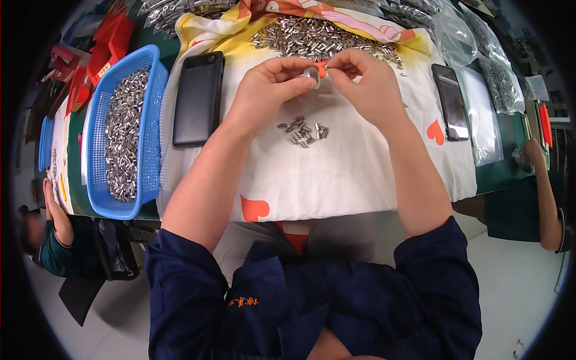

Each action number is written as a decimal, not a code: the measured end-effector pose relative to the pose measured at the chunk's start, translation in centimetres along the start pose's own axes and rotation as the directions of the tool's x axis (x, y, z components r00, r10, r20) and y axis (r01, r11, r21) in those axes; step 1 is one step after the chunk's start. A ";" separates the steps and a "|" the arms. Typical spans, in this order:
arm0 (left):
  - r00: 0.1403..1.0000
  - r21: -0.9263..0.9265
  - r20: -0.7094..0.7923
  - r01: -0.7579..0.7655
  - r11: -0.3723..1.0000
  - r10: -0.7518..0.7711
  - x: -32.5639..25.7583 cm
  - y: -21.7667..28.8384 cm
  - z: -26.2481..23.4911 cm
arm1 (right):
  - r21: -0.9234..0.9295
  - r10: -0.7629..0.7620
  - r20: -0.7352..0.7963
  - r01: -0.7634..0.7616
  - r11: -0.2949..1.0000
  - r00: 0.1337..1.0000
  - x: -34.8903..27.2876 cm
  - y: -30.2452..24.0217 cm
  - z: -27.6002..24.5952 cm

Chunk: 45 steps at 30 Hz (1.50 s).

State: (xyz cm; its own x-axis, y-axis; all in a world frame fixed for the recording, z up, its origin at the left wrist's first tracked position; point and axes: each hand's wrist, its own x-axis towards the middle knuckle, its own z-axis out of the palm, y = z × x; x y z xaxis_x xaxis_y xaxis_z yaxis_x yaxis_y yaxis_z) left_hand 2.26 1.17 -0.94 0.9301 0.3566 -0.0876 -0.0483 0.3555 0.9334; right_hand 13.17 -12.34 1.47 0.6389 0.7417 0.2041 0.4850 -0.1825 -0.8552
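Observation:
My left hand (271,90) is closed on a small round silvery thing (311,75), held between thumb and fingers above the cloth; it looks partly see-through. My right hand (367,84) is pinched close beside it, and whatever its fingertips hold is too small to make out. Between the two hands shows a small orange-red shape (321,68), whose kind I cannot tell. Below my hands a few short metal sleeves (303,132) lie in a loose cluster on the white cloth (342,174). A large heap of similar metal sleeves (318,36) spreads beyond my fingers.
A blue plastic basket (155,120) full of metal sleeves stands at the left, next to a black rectangular device (199,99). At the right lie a phone (450,102) and clear bags (501,78). Red bins (108,45) stand far left. Other people sit at both sides.

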 end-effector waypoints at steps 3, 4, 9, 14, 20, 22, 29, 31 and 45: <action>1.000 0.021 -0.007 -0.004 1.000 0.005 0.0 0.0 -0.2 | 0.118 -0.005 0.125 -0.010 0.993 0.992 -0.1 0.0 0.1; 1.000 0.021 -0.007 -0.002 1.000 0.002 0.0 0.0 -0.2 | 0.119 -0.003 0.125 -0.012 0.993 0.992 -0.2 -0.1 0.1; 1.000 0.085 0.016 -0.008 0.996 0.007 -0.1 0.0 -0.4 | -0.033 -0.144 0.036 0.146 0.989 0.989 -0.6 -0.3 0.6; 0.999 0.199 -0.017 -0.025 0.980 0.029 -0.2 0.1 0.1 | -0.322 -0.337 0.014 0.323 0.890 0.941 -0.9 -0.5 0.9; 1.000 0.150 0.006 0.026 0.988 -0.027 -0.4 0.4 0.4 | 0.033 -0.022 0.144 0.017 0.999 0.989 -0.2 -0.1 -0.5; 0.999 0.154 0.002 0.051 0.987 -0.052 -0.5 0.4 0.3 | 0.152 0.067 0.210 -0.100 0.983 0.975 0.2 0.4 -0.7; 0.989 0.208 0.091 0.092 0.974 -0.113 -0.3 0.2 0.2 | 0.036 0.161 0.121 -0.166 0.985 0.980 1.2 1.8 -1.3; 0.988 0.240 0.098 0.096 0.966 -0.122 -0.2 0.1 0.4 | -0.170 0.086 -0.029 -0.090 0.981 0.996 1.4 3.1 -0.9; 1.000 -0.042 -0.002 0.024 0.999 -0.025 -0.1 0.1 0.0 | 0.110 -0.024 0.102 0.012 0.994 0.994 0.2 0.3 -0.1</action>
State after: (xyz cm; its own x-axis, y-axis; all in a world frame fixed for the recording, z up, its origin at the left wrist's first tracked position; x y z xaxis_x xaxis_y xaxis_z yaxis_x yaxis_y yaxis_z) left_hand 2.14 1.21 -0.82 0.9304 0.3493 -0.1112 -0.0409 0.4004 0.9154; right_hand 13.43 -12.31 1.32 0.5629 0.8078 0.1746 0.4243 -0.1011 -0.8999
